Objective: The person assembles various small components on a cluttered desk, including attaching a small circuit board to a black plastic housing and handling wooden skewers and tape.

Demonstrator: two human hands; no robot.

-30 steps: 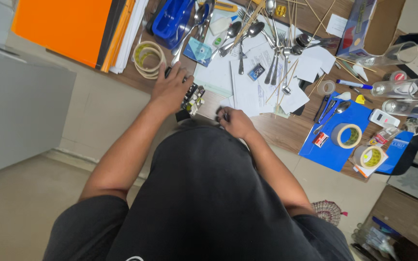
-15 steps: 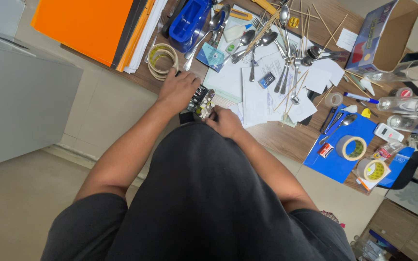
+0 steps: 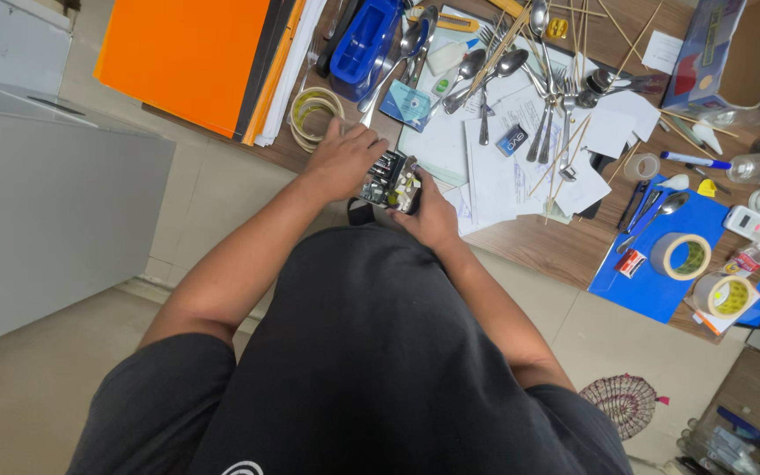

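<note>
So both hands are on one small gadget at the near edge of the wooden desk (image 3: pixel 565 251), roughly dead centre of the view. It's a dark blocky component (image 3: pixel 390 181) with pale bits on it, maybe a little circuit module, too small to say for sure. The left hand (image 3: pixel 342 161) sits at its 9 o'clock with fingers curled onto the top and side, and the right hand (image 3: pixel 433 215) comes in from 5 o'clock, fingers wrapped round the lower right end. Both are closed on it, nothing spread open.

The block's long axis runs about 11 to 5 o'clock, so it lies straight between the two palms; I'd call the left hand slightly more on top of it.

Around it: a tape ring (image 3: pixel 313 113) at 11 o'clock of the left hand, white papers (image 3: pixel 494 167) at 2 o'clock, spoons (image 3: pixel 503 66) at 1 o'clock, orange folder (image 3: pixel 188 54) far out at 10.
</note>
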